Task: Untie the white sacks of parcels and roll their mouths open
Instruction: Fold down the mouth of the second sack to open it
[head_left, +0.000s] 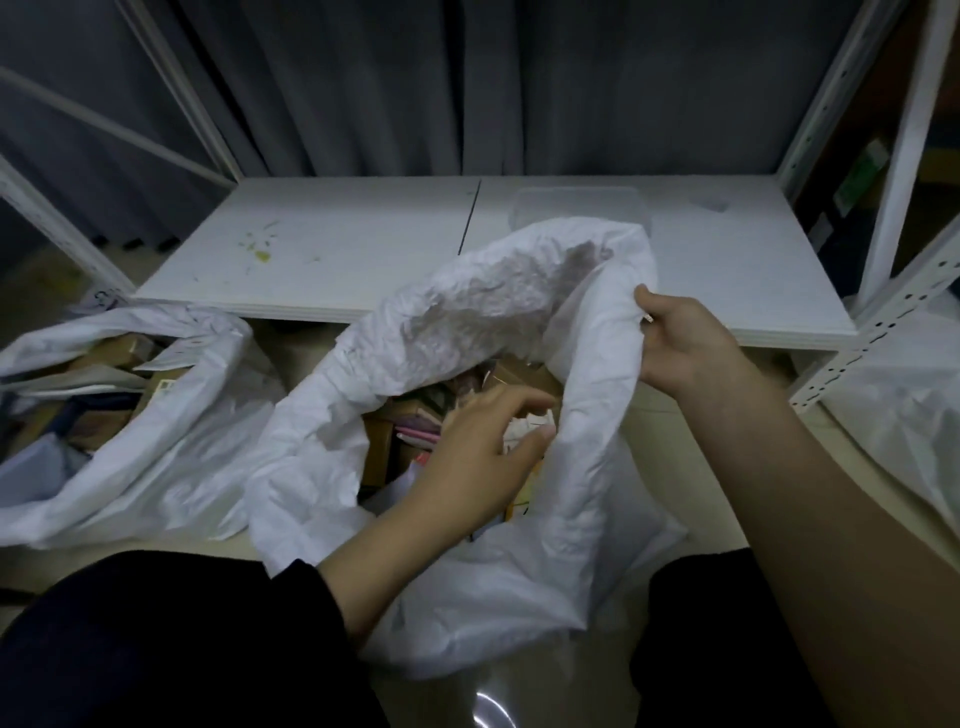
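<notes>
A white sack (483, 332) stands on the floor between my knees, its mouth gaping and its far flap raised. Cardboard boxes and flat parcels (405, 431) show inside. My right hand (680, 343) grips the right edge of the sack's mouth and holds it up. My left hand (483, 452) hovers over the opening with fingers spread and loosely curved, reaching toward the right inner wall; whether it touches the fabric I cannot tell. A second white sack (171, 431) lies at the left, mouth open, with boxes visible inside.
A low white shelf board (337, 249) with yellow stains runs behind the sacks. White metal rack posts (883, 332) stand at right, and a third white bag (904, 415) sits beyond them. Dark curtains hang at the back. My dark-clothed knees frame the sack.
</notes>
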